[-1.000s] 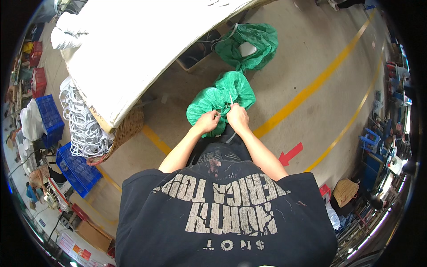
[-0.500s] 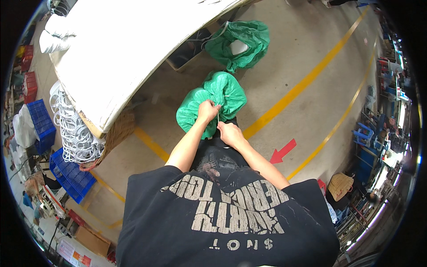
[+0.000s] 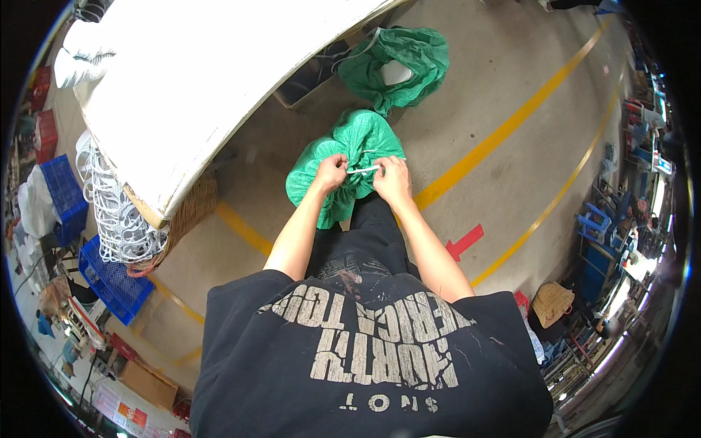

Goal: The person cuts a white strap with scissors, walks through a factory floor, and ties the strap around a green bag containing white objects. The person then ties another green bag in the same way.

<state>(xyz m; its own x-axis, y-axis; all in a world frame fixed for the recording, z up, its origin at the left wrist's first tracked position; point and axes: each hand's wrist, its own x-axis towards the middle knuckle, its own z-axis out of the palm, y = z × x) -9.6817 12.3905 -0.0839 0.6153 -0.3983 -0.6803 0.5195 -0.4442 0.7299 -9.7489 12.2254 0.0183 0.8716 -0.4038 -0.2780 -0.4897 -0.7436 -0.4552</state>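
Far left, filling the upper corner: a large table (image 3: 204, 95) under a white cloth, with a heap of white wire hoops (image 3: 117, 212) hanging off its near left end above blue crates (image 3: 109, 281). Underfoot: a grey concrete floor (image 3: 277, 175) crossed by yellow lines (image 3: 504, 131), with a red arrow (image 3: 464, 241) painted to the right of the legs.

Beyond the hands, by the table's edge: an open green sack (image 3: 416, 55), slumped, something white showing in its mouth. Nearer, right in front of the legs: a second green sack (image 3: 321, 157), full and rounded, standing on the floor with its mouth bunched together at the near side.

At that bunched mouth: left hand (image 3: 332, 171), fingers curled shut, pinching one end of a thin white cord (image 3: 363, 169). Just right of it: right hand (image 3: 392, 179), also closed, holding the other end. Between the two fists: the cord drawn straight and taut across the gathered cloth, both hands resting against the sack.

Looks like the tying-off step, judging by the taut cord and the gathered neck; impossible to tell whether a knot is formed yet. Next calls for keeping tension on both ends, crossing them close against the bunched cloth so the gather does not slip open, and cinching down evenly.
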